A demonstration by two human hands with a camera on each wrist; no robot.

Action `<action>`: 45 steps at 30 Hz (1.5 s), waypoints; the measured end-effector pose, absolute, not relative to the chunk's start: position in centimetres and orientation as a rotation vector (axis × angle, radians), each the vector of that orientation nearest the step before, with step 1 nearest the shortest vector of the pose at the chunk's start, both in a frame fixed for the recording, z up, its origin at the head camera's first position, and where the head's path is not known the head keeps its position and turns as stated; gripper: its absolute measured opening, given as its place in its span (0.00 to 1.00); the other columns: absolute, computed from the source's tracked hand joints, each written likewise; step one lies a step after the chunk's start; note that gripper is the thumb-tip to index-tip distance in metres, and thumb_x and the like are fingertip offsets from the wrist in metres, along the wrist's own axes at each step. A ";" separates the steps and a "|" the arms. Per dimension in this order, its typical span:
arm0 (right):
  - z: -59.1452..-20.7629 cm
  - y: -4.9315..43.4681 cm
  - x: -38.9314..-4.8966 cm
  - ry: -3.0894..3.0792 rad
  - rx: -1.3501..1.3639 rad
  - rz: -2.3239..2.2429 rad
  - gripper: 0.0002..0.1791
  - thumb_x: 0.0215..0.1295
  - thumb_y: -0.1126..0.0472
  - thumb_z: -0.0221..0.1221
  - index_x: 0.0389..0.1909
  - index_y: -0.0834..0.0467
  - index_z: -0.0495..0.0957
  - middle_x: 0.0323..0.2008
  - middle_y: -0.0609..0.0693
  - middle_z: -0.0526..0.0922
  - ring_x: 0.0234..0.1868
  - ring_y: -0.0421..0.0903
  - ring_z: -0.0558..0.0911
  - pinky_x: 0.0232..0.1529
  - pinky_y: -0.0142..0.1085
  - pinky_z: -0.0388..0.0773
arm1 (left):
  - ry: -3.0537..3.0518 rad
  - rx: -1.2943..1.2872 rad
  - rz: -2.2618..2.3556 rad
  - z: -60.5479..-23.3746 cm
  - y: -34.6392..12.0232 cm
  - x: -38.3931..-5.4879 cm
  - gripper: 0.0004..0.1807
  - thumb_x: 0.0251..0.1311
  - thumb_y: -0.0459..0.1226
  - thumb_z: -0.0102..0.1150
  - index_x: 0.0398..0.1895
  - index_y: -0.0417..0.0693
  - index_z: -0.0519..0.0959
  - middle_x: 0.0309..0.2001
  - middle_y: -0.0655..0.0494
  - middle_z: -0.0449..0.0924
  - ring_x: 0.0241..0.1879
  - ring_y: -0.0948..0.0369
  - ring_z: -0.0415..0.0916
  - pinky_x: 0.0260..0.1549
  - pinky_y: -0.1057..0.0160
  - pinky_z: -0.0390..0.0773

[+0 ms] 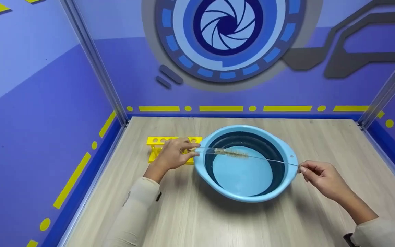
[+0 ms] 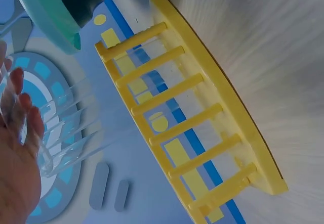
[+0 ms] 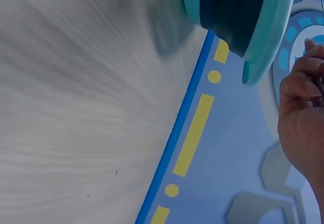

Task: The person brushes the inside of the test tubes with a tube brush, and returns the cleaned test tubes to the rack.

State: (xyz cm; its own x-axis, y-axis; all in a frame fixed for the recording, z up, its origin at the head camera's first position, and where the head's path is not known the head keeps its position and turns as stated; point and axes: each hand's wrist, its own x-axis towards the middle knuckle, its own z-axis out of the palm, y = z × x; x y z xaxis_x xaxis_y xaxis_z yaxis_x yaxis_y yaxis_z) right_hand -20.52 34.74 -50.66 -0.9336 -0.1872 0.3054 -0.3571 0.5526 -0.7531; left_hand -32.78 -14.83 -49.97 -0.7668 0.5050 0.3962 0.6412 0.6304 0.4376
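My left hand (image 1: pixel 175 154) holds a clear glass test tube (image 1: pixel 207 150) between thumb and fingers, level over the left rim of a blue basin (image 1: pixel 290 156). Its mouth points right, where the bristles of a test tube brush (image 1: pixel 237 154) sit partly at the opening and partly outside. The brush's thin wire handle runs right across the basin, and my right hand (image 1: pixel 321 176) pinches its end just past the right rim. In the right wrist view the fingers (image 3: pixel 301 85) of that hand are curled; the wire is barely visible there.
Behind my left hand stands a yellow test tube rack (image 1: pixel 152 140), with several clear tubes upright in it in the left wrist view. The basin sits mid-table on a wood-grain tabletop (image 1: pixel 218 223). Blue panels (image 1: pixel 122 68) enclose the back and sides.
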 end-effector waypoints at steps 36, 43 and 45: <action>-49.9 32.0 -21.0 -2.294 0.585 0.547 0.12 0.58 0.81 0.66 0.38 0.65 0.84 0.31 0.52 0.84 0.29 0.35 0.76 0.32 0.18 0.74 | -2.673 -0.956 -0.749 -51.0 -14.4 -32.2 0.19 0.71 0.51 0.68 0.62 0.61 0.88 0.33 0.62 0.86 0.28 0.66 0.69 0.29 0.69 0.69; -50.6 31.5 -21.5 -2.289 0.490 0.616 0.09 0.62 0.79 0.61 0.39 0.66 0.84 0.32 0.53 0.82 0.30 0.35 0.75 0.32 0.15 0.72 | -2.650 -0.947 -0.723 -51.2 -14.4 -32.1 0.20 0.72 0.51 0.67 0.62 0.61 0.87 0.34 0.62 0.85 0.29 0.65 0.71 0.30 0.69 0.71; -50.6 31.4 -21.5 -2.302 0.467 0.628 0.09 0.63 0.79 0.61 0.39 0.66 0.84 0.32 0.54 0.82 0.30 0.36 0.74 0.33 0.15 0.71 | -2.644 -0.944 -0.731 -51.1 -14.4 -32.1 0.19 0.72 0.51 0.67 0.62 0.60 0.87 0.35 0.61 0.86 0.30 0.61 0.76 0.31 0.68 0.74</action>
